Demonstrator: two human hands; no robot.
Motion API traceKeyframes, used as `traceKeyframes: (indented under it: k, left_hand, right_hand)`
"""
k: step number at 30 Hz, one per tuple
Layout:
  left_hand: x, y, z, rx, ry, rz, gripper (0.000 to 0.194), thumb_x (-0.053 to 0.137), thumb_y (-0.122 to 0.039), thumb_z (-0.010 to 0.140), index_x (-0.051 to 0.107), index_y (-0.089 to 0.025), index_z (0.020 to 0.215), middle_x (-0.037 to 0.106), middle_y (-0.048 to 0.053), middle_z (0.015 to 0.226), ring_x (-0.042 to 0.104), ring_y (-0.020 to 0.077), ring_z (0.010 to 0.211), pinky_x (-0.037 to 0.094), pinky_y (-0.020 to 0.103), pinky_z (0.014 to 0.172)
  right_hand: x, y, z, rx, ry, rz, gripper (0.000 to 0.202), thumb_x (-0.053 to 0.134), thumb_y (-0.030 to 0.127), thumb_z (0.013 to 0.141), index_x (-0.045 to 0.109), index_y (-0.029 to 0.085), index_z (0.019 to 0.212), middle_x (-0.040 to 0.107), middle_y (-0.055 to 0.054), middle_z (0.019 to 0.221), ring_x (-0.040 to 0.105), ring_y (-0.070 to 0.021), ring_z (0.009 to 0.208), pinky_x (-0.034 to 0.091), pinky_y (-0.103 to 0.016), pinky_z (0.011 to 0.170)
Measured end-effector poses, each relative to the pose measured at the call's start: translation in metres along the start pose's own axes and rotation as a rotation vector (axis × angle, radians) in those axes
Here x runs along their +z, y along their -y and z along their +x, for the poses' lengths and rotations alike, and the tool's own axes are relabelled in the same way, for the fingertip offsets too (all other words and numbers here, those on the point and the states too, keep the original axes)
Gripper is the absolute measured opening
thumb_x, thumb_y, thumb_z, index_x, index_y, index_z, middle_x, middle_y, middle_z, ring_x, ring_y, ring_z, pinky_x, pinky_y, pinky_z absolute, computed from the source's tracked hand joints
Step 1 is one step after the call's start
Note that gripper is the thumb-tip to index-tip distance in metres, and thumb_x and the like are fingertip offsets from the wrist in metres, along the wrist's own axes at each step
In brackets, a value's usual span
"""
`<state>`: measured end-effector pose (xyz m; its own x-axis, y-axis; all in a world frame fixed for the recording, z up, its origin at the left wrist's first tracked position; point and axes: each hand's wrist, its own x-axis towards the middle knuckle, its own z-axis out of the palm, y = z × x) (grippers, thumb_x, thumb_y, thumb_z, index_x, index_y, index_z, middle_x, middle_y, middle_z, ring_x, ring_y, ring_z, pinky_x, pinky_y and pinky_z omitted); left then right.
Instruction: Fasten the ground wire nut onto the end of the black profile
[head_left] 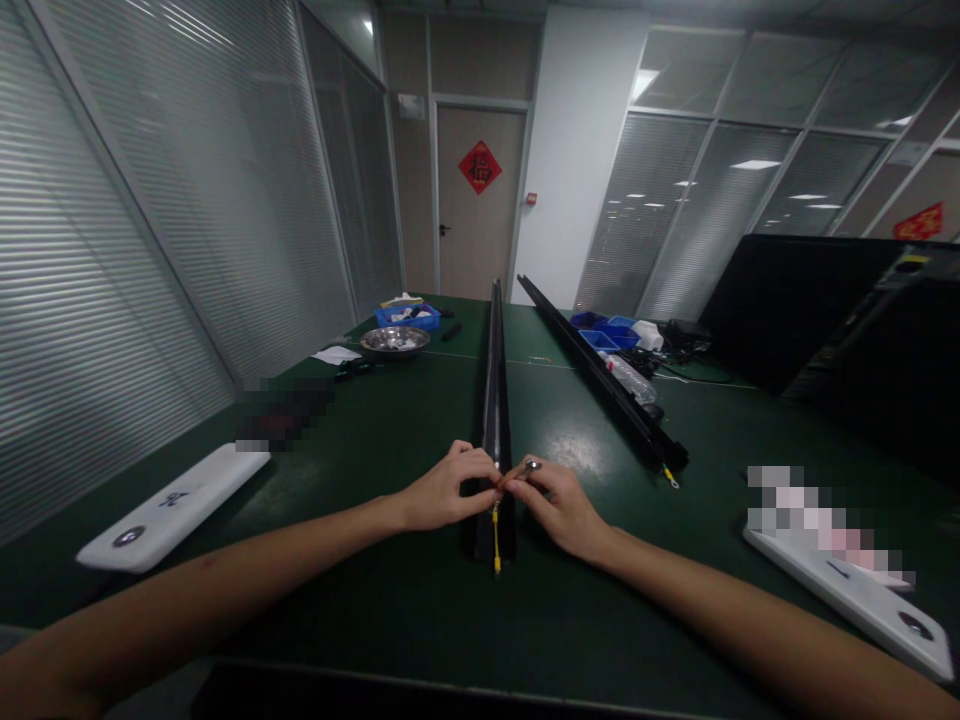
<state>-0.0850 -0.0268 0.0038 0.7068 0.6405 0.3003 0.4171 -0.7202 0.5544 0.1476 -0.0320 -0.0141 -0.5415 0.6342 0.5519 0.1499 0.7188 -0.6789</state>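
Observation:
A long black rail lies on the green table and points away from me. Over its near end my left hand and my right hand meet, with thumbs and fingers pinched closely together. Whatever sits between the fingertips is too small to make out. Just below them a short yellow wire runs along the rail toward me, ending near the rail's near edge. A shiny round metal piece shows at the fingers of my right hand; whether it is a worn ring or a part is unclear.
To the right lies a second black rail, with a yellow wire and ring terminal at its near end. Blue bins and a plastic bottle stand beyond it. A metal bowl and blue tray are at the back left.

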Motion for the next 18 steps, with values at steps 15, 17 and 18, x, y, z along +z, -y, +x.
traceKeyframes:
  k: [15, 17, 18]
  left_hand:
    - [-0.0014, -0.002, 0.0003, 0.005, 0.008, -0.006, 0.014, 0.059, -0.031, 0.099, 0.069, -0.02, 0.098, 0.069, 0.002, 0.098, 0.06, 0.0196, 0.099, 0.03, 0.035, 0.099]
    - [-0.001, -0.0012, 0.0003, 0.014, 0.01, -0.004, 0.014, 0.058, -0.029, 0.099, 0.068, -0.02, 0.099, 0.069, 0.002, 0.098, 0.06, 0.0196, 0.1, 0.03, 0.035, 0.1]
    - [-0.0009, -0.0009, 0.0003, 0.019, 0.01, -0.004, 0.013, 0.058, -0.028, 0.099, 0.068, -0.02, 0.099, 0.069, 0.002, 0.099, 0.06, 0.0195, 0.1, 0.03, 0.035, 0.1]
  right_hand:
    - [0.0006, -0.0015, 0.0001, 0.003, 0.0, 0.02, 0.024, 0.055, 0.031, 0.106, 0.072, 0.018, 0.096, 0.071, -0.005, 0.09, 0.067, -0.0182, 0.083, 0.051, -0.03, 0.079]
    - [0.0006, -0.0026, 0.0, 0.008, 0.002, 0.014, 0.024, 0.055, 0.031, 0.106, 0.073, 0.018, 0.097, 0.071, -0.005, 0.09, 0.067, -0.0183, 0.084, 0.051, -0.03, 0.079]
    - [0.0006, -0.0031, -0.0001, 0.009, 0.003, 0.01, 0.023, 0.055, 0.031, 0.106, 0.073, 0.018, 0.098, 0.071, -0.004, 0.091, 0.067, -0.0182, 0.084, 0.051, -0.03, 0.079]
